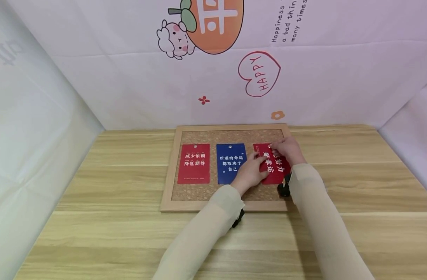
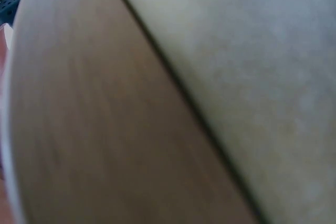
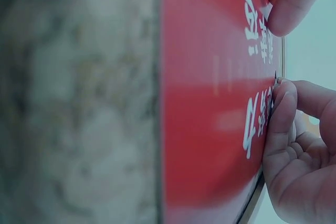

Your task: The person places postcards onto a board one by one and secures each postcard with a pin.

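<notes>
A red card [image 1: 274,178] with white Chinese characters lies slightly tilted on the right part of a cork board [image 1: 230,136]. My left hand [image 1: 250,172] rests on its left side, fingertips touching the card. With thumb and forefinger, my right hand [image 1: 288,150] pinches a small pushpin [image 1: 270,146] at the card's top edge. The right wrist view shows this card [image 3: 205,103] close up, the right hand [image 3: 304,156] at its far end and left fingers [image 3: 294,3] on it. The left wrist view holds only blurred wooden frame [image 2: 105,103] and pale surface.
A blue card [image 1: 230,177] and another red card [image 1: 194,173] are each fixed by one pin at the top of the board. The wooden frame [image 1: 168,186] lies on a wood-grain table [image 1: 122,233]. A printed white cloth [image 1: 136,89] hangs behind.
</notes>
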Demonstrator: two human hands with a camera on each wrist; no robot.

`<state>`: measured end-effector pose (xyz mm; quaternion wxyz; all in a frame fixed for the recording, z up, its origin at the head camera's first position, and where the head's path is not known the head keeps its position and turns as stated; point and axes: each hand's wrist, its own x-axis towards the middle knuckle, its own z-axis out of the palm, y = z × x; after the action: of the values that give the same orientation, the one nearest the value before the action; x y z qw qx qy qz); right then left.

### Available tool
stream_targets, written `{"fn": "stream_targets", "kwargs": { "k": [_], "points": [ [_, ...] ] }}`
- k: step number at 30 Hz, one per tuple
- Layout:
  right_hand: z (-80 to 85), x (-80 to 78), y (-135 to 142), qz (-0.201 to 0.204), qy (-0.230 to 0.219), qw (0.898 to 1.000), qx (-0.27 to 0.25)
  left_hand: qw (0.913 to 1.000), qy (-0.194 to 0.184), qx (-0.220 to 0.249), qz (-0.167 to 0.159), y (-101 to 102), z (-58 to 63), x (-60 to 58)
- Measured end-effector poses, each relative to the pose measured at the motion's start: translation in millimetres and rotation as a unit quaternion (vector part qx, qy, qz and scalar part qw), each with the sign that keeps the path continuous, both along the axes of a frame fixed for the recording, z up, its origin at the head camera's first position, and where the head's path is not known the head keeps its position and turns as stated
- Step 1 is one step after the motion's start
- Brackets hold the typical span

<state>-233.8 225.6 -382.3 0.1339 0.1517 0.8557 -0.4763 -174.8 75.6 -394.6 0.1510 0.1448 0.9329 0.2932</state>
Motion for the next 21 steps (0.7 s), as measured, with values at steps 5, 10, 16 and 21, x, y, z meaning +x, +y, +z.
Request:
{"fn": "stream_targets", "kwargs": {
  "k": [5, 10, 16, 21],
  "points": [
    [0.1, -0.4, -0.5, -0.004, -0.008, 1.000, 0.000, 1.0000, 0.001, -0.001, -0.001, -0.4, 0.0, -0.1],
    [-0.4, -0.3, -0.2, 0.008, -0.003, 1.000, -0.007, 0.9999, 0.010, -0.009, -0.008, -0.4, -0.9, -0.7],
    [0.2, -1.2, 0.0, 0.006, -0.004, 1.000, -0.005, 0.9999, 0.010, -0.003, -0.011, -0.8, -1.0, -1.0],
    [1.5, 0.6, 0.3, -0.001, -0.011, 1.000, 0.008, 0.9998, 0.003, 0.011, -0.014, 0.1, -1.9, 0.3]
  ]
}}
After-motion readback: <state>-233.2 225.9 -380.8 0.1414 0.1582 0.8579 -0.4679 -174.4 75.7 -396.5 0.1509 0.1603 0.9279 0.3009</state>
